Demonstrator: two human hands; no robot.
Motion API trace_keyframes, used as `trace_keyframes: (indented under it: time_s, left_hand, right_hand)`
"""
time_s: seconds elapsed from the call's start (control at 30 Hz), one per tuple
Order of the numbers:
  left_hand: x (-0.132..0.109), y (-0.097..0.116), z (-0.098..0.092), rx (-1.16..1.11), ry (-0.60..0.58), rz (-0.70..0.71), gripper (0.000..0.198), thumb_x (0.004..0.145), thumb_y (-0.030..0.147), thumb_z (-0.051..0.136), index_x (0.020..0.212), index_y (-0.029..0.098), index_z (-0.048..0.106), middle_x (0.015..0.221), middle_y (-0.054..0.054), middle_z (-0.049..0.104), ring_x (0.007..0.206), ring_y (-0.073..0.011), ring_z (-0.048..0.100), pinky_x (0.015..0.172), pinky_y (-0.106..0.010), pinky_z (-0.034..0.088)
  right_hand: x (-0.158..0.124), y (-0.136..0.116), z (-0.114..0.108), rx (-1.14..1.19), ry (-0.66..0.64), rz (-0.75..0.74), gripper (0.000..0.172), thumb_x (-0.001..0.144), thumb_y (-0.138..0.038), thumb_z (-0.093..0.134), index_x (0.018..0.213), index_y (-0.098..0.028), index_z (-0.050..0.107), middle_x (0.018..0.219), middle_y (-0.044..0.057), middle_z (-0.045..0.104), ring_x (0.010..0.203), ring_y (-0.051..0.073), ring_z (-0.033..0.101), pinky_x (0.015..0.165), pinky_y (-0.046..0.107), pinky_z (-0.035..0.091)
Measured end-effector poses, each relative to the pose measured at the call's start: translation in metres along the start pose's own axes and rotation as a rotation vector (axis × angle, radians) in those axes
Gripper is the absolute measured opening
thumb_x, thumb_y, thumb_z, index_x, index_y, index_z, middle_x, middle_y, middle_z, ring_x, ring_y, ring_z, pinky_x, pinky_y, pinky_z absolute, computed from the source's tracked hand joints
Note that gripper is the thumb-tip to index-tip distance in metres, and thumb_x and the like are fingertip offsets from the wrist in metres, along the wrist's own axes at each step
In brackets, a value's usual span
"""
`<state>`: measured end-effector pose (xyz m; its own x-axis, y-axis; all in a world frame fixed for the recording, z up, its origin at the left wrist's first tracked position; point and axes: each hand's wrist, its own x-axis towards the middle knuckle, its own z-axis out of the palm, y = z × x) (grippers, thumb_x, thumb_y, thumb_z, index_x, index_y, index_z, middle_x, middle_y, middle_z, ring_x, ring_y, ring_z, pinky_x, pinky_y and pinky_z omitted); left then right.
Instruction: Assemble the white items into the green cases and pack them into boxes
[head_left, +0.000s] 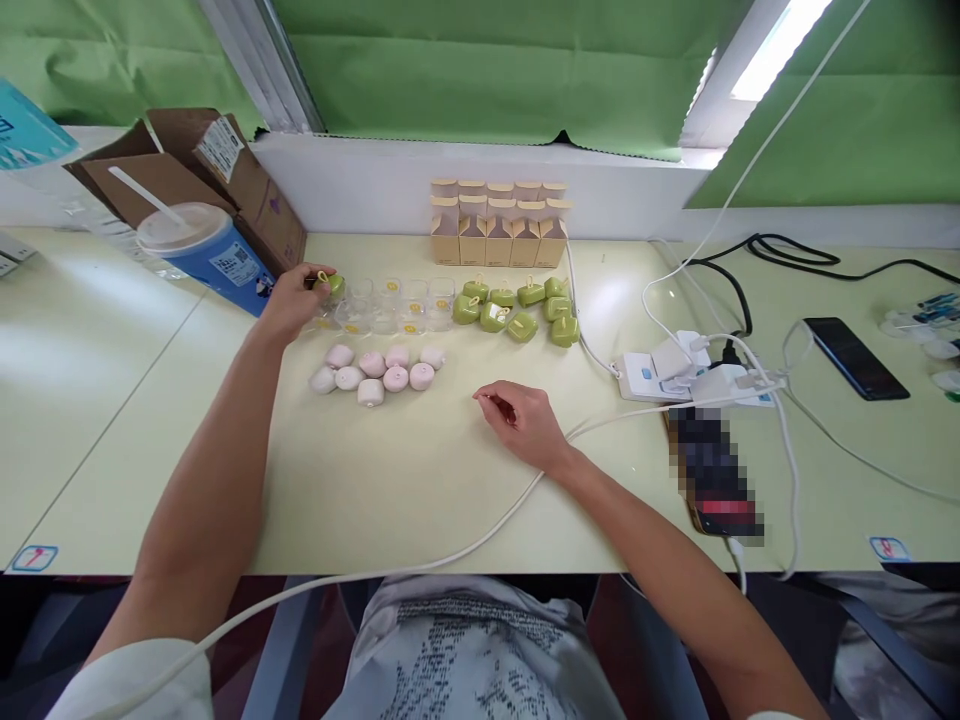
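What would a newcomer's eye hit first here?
The bright green pieces, clustered right of the clear cups; the left hand holds another green piece by the row's left end. Pale pink pieces lie in front of the cups, and small boxes stand near the wall. At left, a big blue cup is beside an open carton.

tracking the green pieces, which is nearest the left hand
The green piece at the left hand, by the left end of the clear cups; the other green pieces are grouped at their right end.
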<state>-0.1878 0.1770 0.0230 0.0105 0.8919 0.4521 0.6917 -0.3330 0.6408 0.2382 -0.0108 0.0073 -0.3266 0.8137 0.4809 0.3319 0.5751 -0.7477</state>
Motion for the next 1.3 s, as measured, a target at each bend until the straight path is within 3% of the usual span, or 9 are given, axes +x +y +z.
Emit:
trace_keyframes:
  time_s: [0.27, 0.37, 0.47, 0.57, 0.7, 0.77, 0.97, 1.17, 1.3]
  left_hand:
    - [-0.008, -0.006, 0.002, -0.035, -0.019, -0.23, 0.112, 0.071, 0.113, 0.065, 0.13, 0.018, 0.061, 0.121, -0.003, 0.074, 0.109, -0.0161, 0.057, 0.108, -0.043, 0.056]
    - [-0.011, 0.019, -0.009, 0.109, -0.049, -0.195, 0.108, 0.086, 0.101, 0.07, 0.15, 0.016, 0.055, 0.147, -0.005, 0.07, 0.126, -0.0195, 0.055, 0.129, -0.052, 0.046]
    - [-0.012, 0.069, -0.024, 0.259, -0.018, -0.034, 0.074, 0.104, 0.073, 0.071, 0.151, 0.017, 0.061, 0.162, -0.004, 0.063, 0.138, -0.0201, 0.056, 0.14, -0.053, 0.036]
    - [-0.018, 0.133, -0.032, 0.263, -0.119, 0.042, 0.039, 0.105, 0.047, 0.069, 0.128, 0.017, 0.076, 0.135, -0.008, 0.078, 0.119, -0.0213, 0.069, 0.116, -0.042, 0.055]
    - [-0.045, 0.203, -0.014, 0.362, -0.704, 0.074, 0.033, 0.098, 0.049, 0.076, 0.12, 0.025, 0.08, 0.116, -0.004, 0.083, 0.103, -0.025, 0.077, 0.091, -0.035, 0.056]
    - [-0.061, 0.226, 0.003, 0.571, -0.859, 0.057, 0.039, 0.098, 0.052, 0.079, 0.125, 0.023, 0.078, 0.12, -0.008, 0.084, 0.112, -0.0322, 0.079, 0.09, -0.037, 0.055]
    - [-0.091, 0.25, 0.044, 0.886, -0.783, 0.15, 0.045, 0.093, 0.03, 0.092, 0.128, 0.011, 0.073, 0.11, -0.022, 0.084, 0.115, -0.0419, 0.079, 0.087, -0.041, 0.057]
    - [-0.1, 0.248, 0.049, 0.849, -0.7, 0.25, 0.022, 0.084, 0.004, 0.078, 0.103, 0.015, 0.077, 0.091, -0.016, 0.081, 0.105, -0.0371, 0.076, 0.079, -0.039, 0.053]
    - [-0.105, 0.257, 0.05, 0.719, -0.665, 0.223, 0.004, 0.089, 0.012, 0.074, 0.088, 0.016, 0.075, 0.1, -0.018, 0.077, 0.095, -0.0344, 0.075, 0.076, -0.042, 0.055]
  right_hand:
    - [0.003, 0.003, -0.007, -0.087, 0.036, 0.032, 0.024, 0.112, -0.032, 0.06, 0.099, -0.022, 0.077, 0.088, 0.004, 0.079, 0.062, 0.014, 0.059, 0.063, 0.031, 0.051]
    - [0.007, 0.01, -0.017, -0.196, 0.099, 0.088, 0.024, 0.111, -0.032, 0.059, 0.101, -0.022, 0.078, 0.092, 0.006, 0.078, 0.068, 0.017, 0.063, 0.066, 0.033, 0.055]
    - [0.012, 0.023, -0.029, -0.433, 0.13, 0.079, 0.028, 0.108, -0.029, 0.057, 0.122, -0.022, 0.08, 0.115, 0.013, 0.077, 0.096, 0.027, 0.072, 0.086, 0.042, 0.064]
    - [0.021, 0.038, -0.036, -0.671, 0.091, 0.023, 0.054, 0.103, -0.025, 0.058, 0.156, -0.02, 0.067, 0.157, 0.021, 0.063, 0.133, 0.038, 0.063, 0.118, 0.062, 0.055]
    - [0.034, 0.054, -0.032, -0.771, 0.0, 0.077, 0.074, 0.101, -0.024, 0.055, 0.175, -0.021, 0.047, 0.183, 0.018, 0.042, 0.153, 0.044, 0.046, 0.13, 0.071, 0.041]
    - [0.038, 0.059, -0.028, -0.769, -0.01, 0.124, 0.071, 0.105, -0.026, 0.051, 0.175, -0.02, 0.048, 0.184, 0.017, 0.042, 0.154, 0.043, 0.045, 0.13, 0.071, 0.041]
    - [0.039, 0.063, -0.026, -0.739, 0.044, 0.074, 0.054, 0.111, -0.028, 0.047, 0.162, -0.022, 0.065, 0.163, 0.022, 0.06, 0.146, 0.041, 0.052, 0.126, 0.069, 0.045]
    - [0.036, 0.059, -0.03, -0.666, 0.136, 0.053, 0.026, 0.109, -0.034, 0.057, 0.126, -0.02, 0.072, 0.135, 0.023, 0.067, 0.131, 0.042, 0.062, 0.112, 0.067, 0.057]
    - [0.032, 0.043, -0.031, -0.244, 0.294, 0.087, 0.037, 0.111, -0.051, 0.062, 0.136, -0.025, 0.071, 0.128, 0.018, 0.07, 0.119, 0.034, 0.072, 0.106, 0.058, 0.065]
